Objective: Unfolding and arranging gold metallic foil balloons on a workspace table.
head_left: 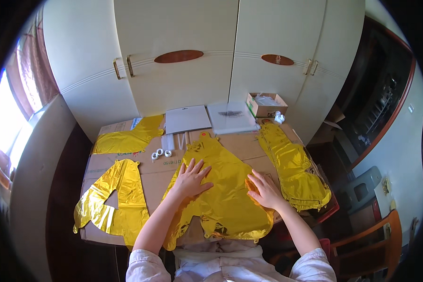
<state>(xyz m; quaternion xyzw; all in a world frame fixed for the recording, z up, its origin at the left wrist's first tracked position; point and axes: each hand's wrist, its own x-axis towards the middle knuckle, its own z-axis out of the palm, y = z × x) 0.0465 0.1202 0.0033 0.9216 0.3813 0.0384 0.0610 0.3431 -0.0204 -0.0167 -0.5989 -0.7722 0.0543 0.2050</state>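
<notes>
Here, hands (pixel 190 182) (pixel 269 191) on gold foil (pixel 230 188)

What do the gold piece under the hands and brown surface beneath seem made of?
Gold piece: glossy, thin; probably metallised plastic film, since it wrinkles and throws glints, though foil is possible.
Brown surface: matte, likely cardboard, judging by its dull colour and printed marks.
</notes>
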